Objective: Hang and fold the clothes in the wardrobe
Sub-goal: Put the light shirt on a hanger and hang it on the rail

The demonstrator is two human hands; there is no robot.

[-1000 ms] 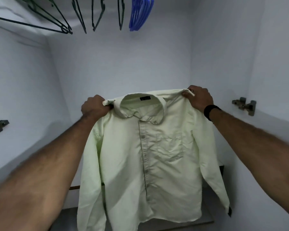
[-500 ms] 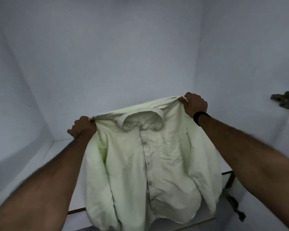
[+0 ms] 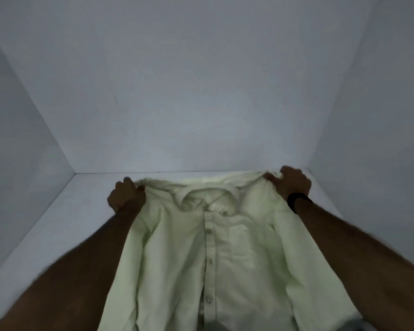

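A pale green button-up shirt [image 3: 225, 254] lies front side up on the white wardrobe shelf [image 3: 65, 216], collar toward the back wall. My left hand [image 3: 126, 195] grips its left shoulder seam. My right hand [image 3: 293, 183], with a black band on the wrist, grips the right shoulder close to the back right corner. The sleeves run down along both sides of the body under my forearms. The shirt's hem drops past the shelf's front edge and out of view.
White wardrobe walls enclose the shelf at the back [image 3: 201, 91], left [image 3: 14, 139] and right [image 3: 380, 115]. A bare strip of shelf lies to the left of the shirt.
Both hands have brought the shirt down from hanging in the air onto the shelf, and it now lies spread flat. The view has tilted down, so the hangers and hinges are out of sight.
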